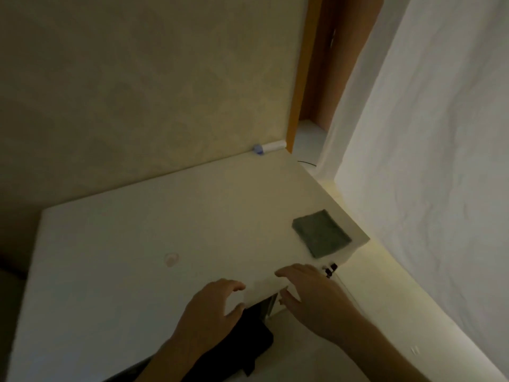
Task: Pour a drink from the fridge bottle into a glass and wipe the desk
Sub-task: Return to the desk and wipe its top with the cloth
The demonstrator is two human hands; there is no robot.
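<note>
A white desk [137, 244] fills the middle of the head view in dim light. A folded grey-green cloth [321, 232] lies flat near its right edge. A small clear round thing [171, 257], perhaps a glass seen from above, sits on the desk left of centre. My left hand [212, 307] hovers at the desk's near corner, fingers apart, holding nothing. Beside it, my right hand [311, 296] is also spread and empty, just below the cloth. No bottle or fridge is in view.
A white roll with a blue end [271, 148] lies at the back against the beige wall. A white curtain [427, 161] hangs along the right. A small black clip [330, 268] sits on the desk's right corner. Something dark [248, 340] lies under the desk's near edge.
</note>
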